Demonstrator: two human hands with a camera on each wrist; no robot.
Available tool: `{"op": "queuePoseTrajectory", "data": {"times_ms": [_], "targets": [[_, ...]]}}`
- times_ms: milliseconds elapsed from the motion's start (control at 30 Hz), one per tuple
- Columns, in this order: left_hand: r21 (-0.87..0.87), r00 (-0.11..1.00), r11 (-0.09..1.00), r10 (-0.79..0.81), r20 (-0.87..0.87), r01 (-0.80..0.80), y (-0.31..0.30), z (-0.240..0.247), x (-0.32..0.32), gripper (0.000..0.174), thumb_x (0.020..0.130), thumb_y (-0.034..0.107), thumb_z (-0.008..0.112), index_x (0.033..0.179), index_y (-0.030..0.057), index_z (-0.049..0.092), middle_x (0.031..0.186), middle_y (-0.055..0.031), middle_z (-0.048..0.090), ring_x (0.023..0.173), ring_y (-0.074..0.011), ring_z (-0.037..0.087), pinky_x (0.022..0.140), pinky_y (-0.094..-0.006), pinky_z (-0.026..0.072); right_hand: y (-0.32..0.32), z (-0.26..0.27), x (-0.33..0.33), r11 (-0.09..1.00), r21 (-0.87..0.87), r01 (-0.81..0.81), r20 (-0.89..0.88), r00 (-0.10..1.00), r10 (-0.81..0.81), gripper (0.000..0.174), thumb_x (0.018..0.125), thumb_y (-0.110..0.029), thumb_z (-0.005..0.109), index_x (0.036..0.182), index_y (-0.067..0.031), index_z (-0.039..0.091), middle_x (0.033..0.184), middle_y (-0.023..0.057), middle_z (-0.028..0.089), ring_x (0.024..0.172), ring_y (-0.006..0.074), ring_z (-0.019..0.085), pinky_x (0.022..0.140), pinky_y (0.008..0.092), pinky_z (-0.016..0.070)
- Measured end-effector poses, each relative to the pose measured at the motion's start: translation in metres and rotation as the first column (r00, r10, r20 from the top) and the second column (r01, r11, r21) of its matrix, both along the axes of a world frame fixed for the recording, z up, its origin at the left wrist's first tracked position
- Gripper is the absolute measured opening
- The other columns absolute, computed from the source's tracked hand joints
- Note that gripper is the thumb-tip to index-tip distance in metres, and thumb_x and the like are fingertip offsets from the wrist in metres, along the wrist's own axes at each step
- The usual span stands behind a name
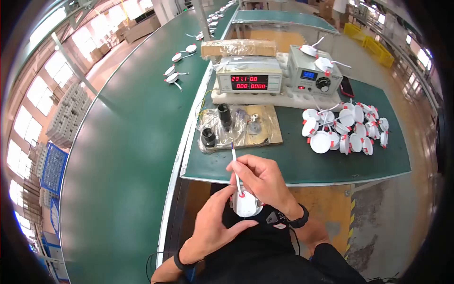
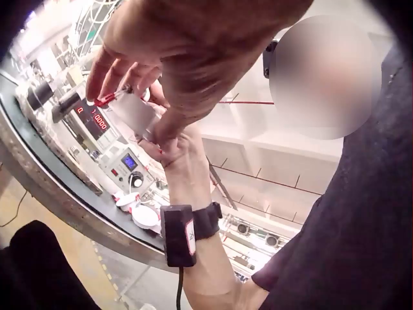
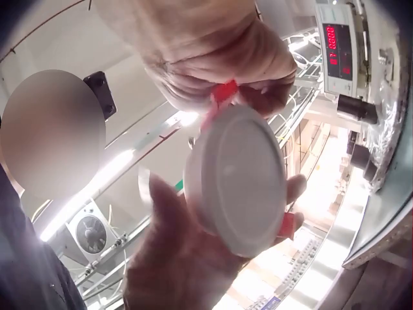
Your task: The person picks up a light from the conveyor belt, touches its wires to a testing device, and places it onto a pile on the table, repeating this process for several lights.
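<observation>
A round white downlight [image 1: 247, 206] with red spring clips is held low in front of the body, near the table's front edge. My left hand [image 1: 211, 221] grips its rim, with the thumb on the near side and the fingers on the far side. With thumb and fingers my right hand [image 1: 266, 183] pinches the white cable [image 1: 238, 177] that rises from the lamp's back. The cable's bare end points towards the test board [image 1: 241, 130]. In the right wrist view the smooth front of the downlight [image 3: 248, 181] faces the camera, with the left hand [image 3: 184, 258] under it.
Two black sockets [image 1: 223, 115] stand on the plastic-wrapped board. Behind it are a meter with red digits [image 1: 249, 81] and a grey power supply [image 1: 314, 71]. Several downlights [image 1: 345, 125] are heaped at the right. A green conveyor [image 1: 127, 156] runs along the left.
</observation>
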State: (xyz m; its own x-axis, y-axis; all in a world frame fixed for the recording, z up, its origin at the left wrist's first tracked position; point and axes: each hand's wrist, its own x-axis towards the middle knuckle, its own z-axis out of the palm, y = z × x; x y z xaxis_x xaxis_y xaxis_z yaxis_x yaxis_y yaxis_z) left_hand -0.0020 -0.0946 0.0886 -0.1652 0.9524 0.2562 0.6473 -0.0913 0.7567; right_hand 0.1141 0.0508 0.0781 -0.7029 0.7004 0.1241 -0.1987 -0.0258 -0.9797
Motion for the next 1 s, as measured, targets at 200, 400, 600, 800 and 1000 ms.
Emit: {"op": "queuePoseTrajectory", "data": {"times_ms": [200,400,600,800,1000], "targets": [[-0.004,0.806,0.970,0.205,0.555,-0.243,0.039,0.028,-0.024,0.019,0.103,0.013,0.060,0.105,-0.0038,0.070,0.086,-0.0060,0.070,0.065,-0.0071,0.061,0.057,-0.0224,0.0499,-0.014,0.014,0.029,0.980,0.134,-0.150,0.288,0.952,0.107,0.018,0.103,-0.016,0.054,0.099,0.0003,0.061,0.073,0.0055,0.069,0.061,0.0098,0.060,0.057,0.0285,0.0466],[-0.091,0.643,0.996,0.075,0.762,-0.009,0.048,0.002,-0.030,0.026,0.102,0.023,0.065,0.095,-0.0016,0.071,0.079,-0.0046,0.070,0.058,-0.0065,0.061,0.050,-0.0217,0.0505,-0.012,0.009,0.032,0.937,0.301,-0.179,0.336,0.939,0.072,0.017,0.102,-0.015,0.055,0.100,0.0003,0.061,0.070,0.0096,0.068,0.061,0.0173,0.066,0.059,0.0324,0.0500],[-0.049,0.320,0.979,-0.017,0.947,0.197,0.044,-0.007,-0.046,0.031,0.105,0.027,0.058,0.094,-0.0002,0.067,0.079,-0.0040,0.067,0.058,-0.0075,0.060,0.048,-0.0213,0.0455,-0.013,0.009,0.021,0.951,0.240,-0.195,0.299,0.947,0.118,0.024,0.105,-0.021,0.056,0.093,-0.0015,0.064,0.064,0.0062,0.063,0.056,0.0146,0.058,0.056,0.0308,0.0457],[0.087,-0.117,0.940,-0.050,0.992,0.330,0.045,-0.029,-0.043,0.031,0.109,0.029,0.049,0.110,-0.0003,0.060,0.083,-0.0054,0.062,0.061,-0.0084,0.050,0.047,-0.0219,0.0387,-0.010,-0.002,0.021,0.949,0.233,-0.214,0.234,0.959,0.159,0.026,0.106,-0.023,0.056,0.091,-0.0027,0.065,0.063,0.0041,0.061,0.057,0.0116,0.055,0.055,0.0296,0.0444],[-0.005,0.275,1.000,0.002,0.962,0.011,0.049,-0.021,-0.025,0.020,0.105,0.019,0.057,0.110,0.0002,0.064,0.085,-0.0061,0.065,0.065,-0.0077,0.055,0.052,-0.0221,0.0424,-0.004,-0.008,0.019,0.958,0.225,-0.179,0.211,0.969,0.131,0.027,0.106,-0.023,0.055,0.092,-0.0022,0.065,0.065,0.0037,0.059,0.059,0.0104,0.054,0.057,0.0279,0.0444]]}}
